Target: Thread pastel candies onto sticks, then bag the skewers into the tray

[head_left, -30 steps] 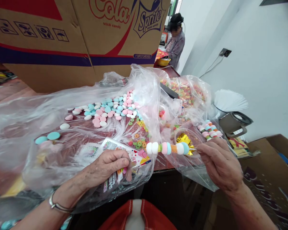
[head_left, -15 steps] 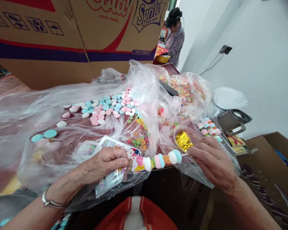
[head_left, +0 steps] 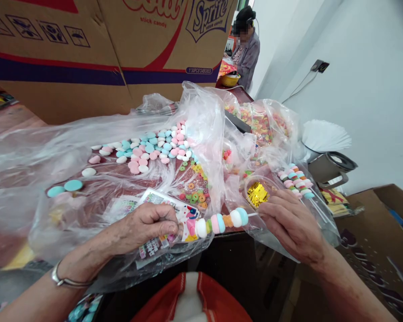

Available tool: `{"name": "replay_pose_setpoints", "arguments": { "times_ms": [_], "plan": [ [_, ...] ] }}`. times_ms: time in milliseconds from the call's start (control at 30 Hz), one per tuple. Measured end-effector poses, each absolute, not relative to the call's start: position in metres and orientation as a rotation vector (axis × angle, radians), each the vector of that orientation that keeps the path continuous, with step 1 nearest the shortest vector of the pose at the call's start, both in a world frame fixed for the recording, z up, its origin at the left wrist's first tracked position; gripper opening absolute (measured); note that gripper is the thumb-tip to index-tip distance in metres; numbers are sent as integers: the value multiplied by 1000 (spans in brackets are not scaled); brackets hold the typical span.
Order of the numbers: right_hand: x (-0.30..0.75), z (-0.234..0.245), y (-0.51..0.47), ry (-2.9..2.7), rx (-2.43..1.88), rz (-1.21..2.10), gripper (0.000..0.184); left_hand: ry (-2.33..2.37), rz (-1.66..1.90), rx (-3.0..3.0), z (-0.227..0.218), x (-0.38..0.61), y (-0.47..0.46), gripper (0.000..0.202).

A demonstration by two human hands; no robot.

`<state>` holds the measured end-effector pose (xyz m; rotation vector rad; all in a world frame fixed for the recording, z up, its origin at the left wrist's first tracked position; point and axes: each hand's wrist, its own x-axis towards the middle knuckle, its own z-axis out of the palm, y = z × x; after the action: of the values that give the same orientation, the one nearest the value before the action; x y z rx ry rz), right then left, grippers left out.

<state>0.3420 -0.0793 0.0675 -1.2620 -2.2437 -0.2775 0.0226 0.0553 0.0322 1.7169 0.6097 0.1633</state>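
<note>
My left hand [head_left: 144, 228] pinches a clear printed candy bag [head_left: 189, 227] between thumb and fingers. At the bag's mouth lies a marshmallow skewer [head_left: 217, 223] of white, blue, pink, green and orange pieces; its far-left end is inside or behind the printed film. My right hand [head_left: 290, 223] is closed on the skewer's white stick [head_left: 253, 214] at the other end. More printed bags [head_left: 151, 247] lie under my left hand. Beside my right hand, gold twist ties [head_left: 258, 195] sit in a round container. Other marshmallow skewers [head_left: 296, 181] lie just beyond it.
Loose pink, white and blue marshmallows [head_left: 151, 147] and ring gummies [head_left: 195, 196] lie on plastic sheeting. A large cardboard carton [head_left: 121, 53] stands behind. At right are a grey jug [head_left: 332, 167], white sticks [head_left: 325, 134] and an open box [head_left: 366, 232]. Another person [head_left: 248, 49] works farther back.
The skewer and my right hand have shifted slightly left toward my left hand. Both hands keep their hold. The whole view has moved a little.
</note>
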Motion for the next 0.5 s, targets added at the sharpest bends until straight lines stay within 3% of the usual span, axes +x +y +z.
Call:
{"name": "replay_pose_setpoints", "arguments": {
  "times_ms": [500],
  "plan": [
    [342, 60, -74, -2218, -1234, -171, 11, 621, 120, 2028, 27, 17, 59, 35]
  ]
}}
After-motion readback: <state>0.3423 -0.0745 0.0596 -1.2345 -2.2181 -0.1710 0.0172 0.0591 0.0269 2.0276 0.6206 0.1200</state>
